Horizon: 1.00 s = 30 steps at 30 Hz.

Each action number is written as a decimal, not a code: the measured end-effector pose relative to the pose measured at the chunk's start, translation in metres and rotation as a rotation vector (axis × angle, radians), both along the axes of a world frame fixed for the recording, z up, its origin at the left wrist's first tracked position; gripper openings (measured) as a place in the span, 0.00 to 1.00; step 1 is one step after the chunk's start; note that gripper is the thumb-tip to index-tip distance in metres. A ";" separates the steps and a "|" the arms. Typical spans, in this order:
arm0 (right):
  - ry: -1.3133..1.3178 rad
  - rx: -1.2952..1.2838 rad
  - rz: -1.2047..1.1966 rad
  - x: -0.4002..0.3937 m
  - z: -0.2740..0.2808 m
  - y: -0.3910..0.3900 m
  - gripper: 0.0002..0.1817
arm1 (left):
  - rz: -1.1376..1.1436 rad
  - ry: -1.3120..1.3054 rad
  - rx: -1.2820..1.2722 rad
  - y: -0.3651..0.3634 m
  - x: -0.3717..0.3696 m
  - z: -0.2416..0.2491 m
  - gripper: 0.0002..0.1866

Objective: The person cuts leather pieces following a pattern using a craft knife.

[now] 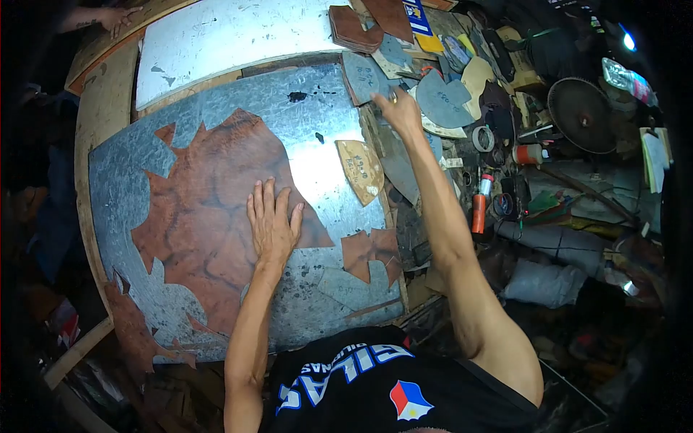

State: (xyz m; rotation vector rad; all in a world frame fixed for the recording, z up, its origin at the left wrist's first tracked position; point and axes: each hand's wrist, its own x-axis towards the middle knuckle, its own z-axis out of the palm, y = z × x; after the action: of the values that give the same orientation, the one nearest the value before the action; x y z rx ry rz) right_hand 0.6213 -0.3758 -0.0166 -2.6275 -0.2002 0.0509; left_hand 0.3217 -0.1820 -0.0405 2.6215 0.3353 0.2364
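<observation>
A large piece of brown leather with cut-out edges lies on the grey metal-topped table. My left hand rests flat on the leather's right part, fingers spread. My right hand is over the table's right edge, beside grey patterns marked with writing; its fingers are partly bent, and whether they hold anything is unclear. A tan pattern with writing lies on the metal between my hands. Smaller leather scraps are near the lower right edge.
Stacked brown leather pieces sit at the top. Patterns, a tape roll, an orange tube and a round dark disc crowd the right side. Another person's hand is at the upper left, by a white board.
</observation>
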 end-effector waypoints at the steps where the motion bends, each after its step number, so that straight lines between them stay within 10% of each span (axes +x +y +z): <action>1: 0.030 -0.076 0.001 0.011 0.004 0.013 0.45 | 0.002 0.000 0.005 0.001 0.000 0.001 0.22; 5: 0.181 -0.441 0.104 0.027 0.023 0.065 0.59 | 0.001 0.014 -0.004 0.000 0.000 0.002 0.22; 16: 0.262 -0.229 0.141 0.058 0.003 0.050 0.57 | -0.001 -0.029 -0.007 0.002 0.000 0.001 0.22; 24: 0.554 0.168 -0.081 0.076 0.020 0.027 0.24 | -0.008 -0.059 -0.007 0.003 0.000 0.002 0.22; 30: -0.163 -0.073 0.611 -0.002 0.061 0.053 0.18 | 0.038 -0.297 -0.284 0.029 0.057 0.018 0.28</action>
State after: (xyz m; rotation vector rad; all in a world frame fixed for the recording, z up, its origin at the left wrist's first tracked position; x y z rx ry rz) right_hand 0.6193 -0.3225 0.0440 -2.5413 -1.0640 0.0511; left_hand 0.3791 -0.1525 -0.0223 2.2618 0.2913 0.5418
